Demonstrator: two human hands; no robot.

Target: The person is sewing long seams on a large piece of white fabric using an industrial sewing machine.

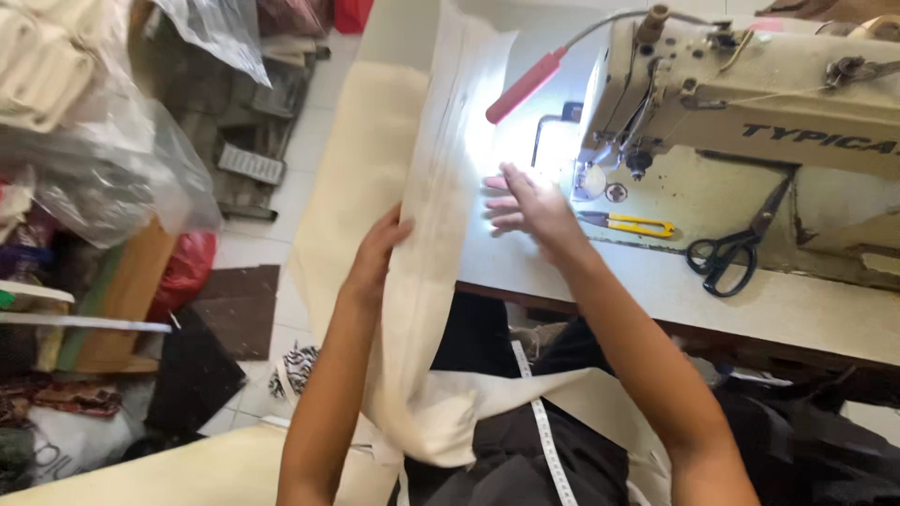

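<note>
The cream cloth (441,215) under my hands looks matt and softly woven. The sewing machine (750,94) is painted metal, worn dull. Scissors (736,248) are dark metal; the worktop (797,309) smooth, pale.

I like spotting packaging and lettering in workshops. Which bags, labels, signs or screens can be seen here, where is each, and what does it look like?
Clear plastic bag: left, bulging, crinkled, holding pale folded goods.
Second clear plastic bag: top, left of centre, hanging.
Red plastic bag: floor at left, shiny, crumpled.
Maker's lettering: dark, on the cream sewing machine arm, upper right.
Screens, signs: none in view.
</note>
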